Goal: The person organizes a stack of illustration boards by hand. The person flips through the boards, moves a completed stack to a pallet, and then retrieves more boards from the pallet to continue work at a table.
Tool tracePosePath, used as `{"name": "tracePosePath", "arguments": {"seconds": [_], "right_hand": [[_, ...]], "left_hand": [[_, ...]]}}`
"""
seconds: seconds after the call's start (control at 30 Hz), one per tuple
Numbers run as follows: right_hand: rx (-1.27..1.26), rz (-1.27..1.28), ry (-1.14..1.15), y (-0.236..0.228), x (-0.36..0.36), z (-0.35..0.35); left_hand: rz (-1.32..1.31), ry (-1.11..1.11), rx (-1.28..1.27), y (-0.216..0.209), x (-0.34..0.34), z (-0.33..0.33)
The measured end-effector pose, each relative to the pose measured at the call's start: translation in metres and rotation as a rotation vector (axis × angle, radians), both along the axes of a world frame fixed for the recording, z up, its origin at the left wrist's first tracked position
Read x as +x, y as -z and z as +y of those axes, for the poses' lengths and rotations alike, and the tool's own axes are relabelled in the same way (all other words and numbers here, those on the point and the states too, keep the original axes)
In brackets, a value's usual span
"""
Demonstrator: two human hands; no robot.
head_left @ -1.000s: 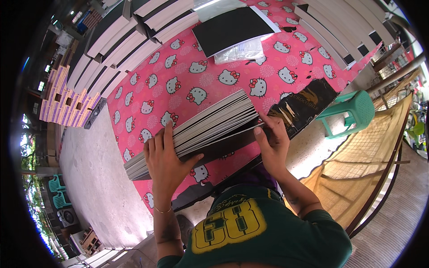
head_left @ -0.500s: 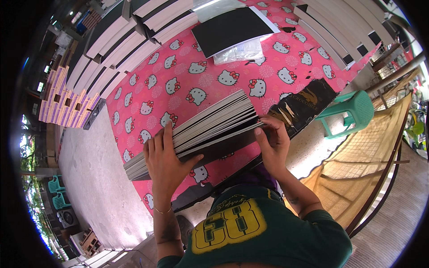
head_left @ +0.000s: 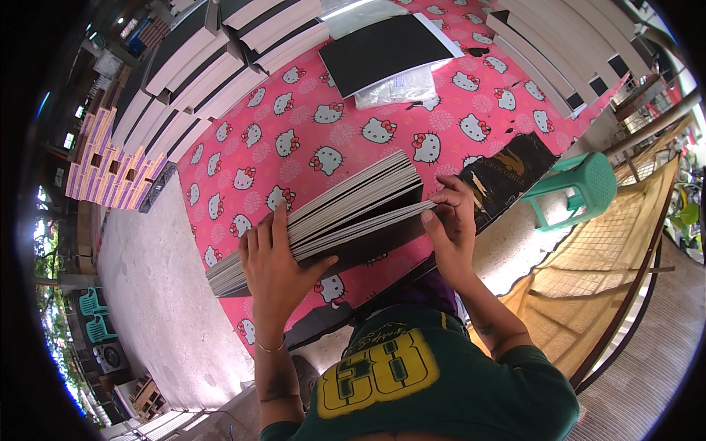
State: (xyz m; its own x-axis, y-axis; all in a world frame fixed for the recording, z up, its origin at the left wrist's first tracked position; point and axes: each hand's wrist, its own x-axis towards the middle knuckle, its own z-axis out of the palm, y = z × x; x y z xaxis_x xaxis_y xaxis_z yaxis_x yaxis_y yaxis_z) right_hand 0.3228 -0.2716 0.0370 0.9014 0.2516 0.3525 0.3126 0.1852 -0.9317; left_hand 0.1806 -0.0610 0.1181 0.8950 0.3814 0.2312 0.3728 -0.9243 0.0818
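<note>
A thick stack of black and white sheets (head_left: 353, 202) is held tilted above the pink patterned tablecloth (head_left: 257, 158), its right edges fanned out. My left hand (head_left: 278, 257) grips the stack near its left end, fingers over the far side and thumb on the black near face. At the right end, my right hand (head_left: 456, 231) pinches the corner of the nearest bunch of sheets between thumb and fingers, with its index finger raised. A dark gap parts this bunch from the rest. What lies under my left palm is hidden.
Farther back lie a black sheet (head_left: 390, 51) and a clear plastic packet (head_left: 401, 90). Tall stacks of sheets stand at back left (head_left: 198, 77) and back right (head_left: 559, 55). A torn black cover strip (head_left: 507, 173) lies along the right table edge, beside a green stool (head_left: 588, 187).
The nearest bunch of sheets has come apart from the rest at the right end, opening a gap. My right index finger has lifted; my left hand keeps its hold.
</note>
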Motion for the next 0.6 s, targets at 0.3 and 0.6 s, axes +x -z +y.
{"name": "tracePosePath", "arguments": {"seconds": [0.3, 0.6], "right_hand": [[0.038, 0.066, -0.094, 0.005, 0.002, -0.003], [-0.109, 0.020, -0.139, -0.008, 0.007, -0.005]], "left_hand": [[0.002, 0.000, 0.004, 0.001, -0.001, 0.001], [0.003, -0.002, 0.002, 0.001, -0.001, 0.001]]}}
